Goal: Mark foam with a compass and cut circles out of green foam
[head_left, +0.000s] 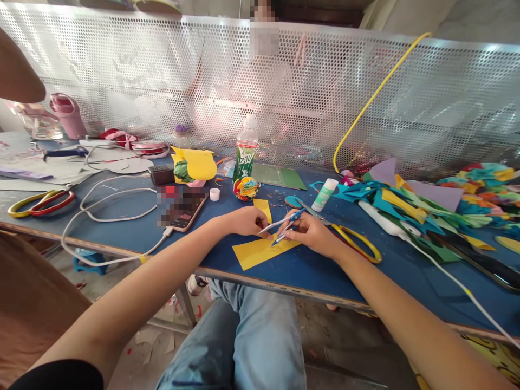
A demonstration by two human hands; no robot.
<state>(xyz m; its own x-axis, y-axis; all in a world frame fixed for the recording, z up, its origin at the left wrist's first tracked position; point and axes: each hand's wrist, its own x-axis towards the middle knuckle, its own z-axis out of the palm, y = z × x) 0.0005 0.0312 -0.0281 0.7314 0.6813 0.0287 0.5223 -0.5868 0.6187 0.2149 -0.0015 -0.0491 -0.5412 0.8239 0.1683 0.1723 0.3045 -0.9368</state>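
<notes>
A yellow paper strip (254, 254) lies on the blue table near its front edge. Over it, my right hand (311, 233) is closed on a compass (281, 232) with blue and white parts, one leg touching the paper. My left hand (248, 221) is closed, its fingertips at the other leg of the compass; whether it grips that leg or presses the paper cannot be made out. A smaller yellow piece (262, 210) lies just behind my left hand. Beyond my hands are a colourful paper flower (246, 188) and a glue stick (325, 195).
A phone (189, 208) with a white cable lies left of my hands. Yellow-handled scissors (357, 244) are close by my right wrist. A green-labelled bottle (245, 151), a glue gun (384, 221) and coloured paper pieces (402, 203) stand or lie farther out. A perforated metal screen (162, 81) borders the back.
</notes>
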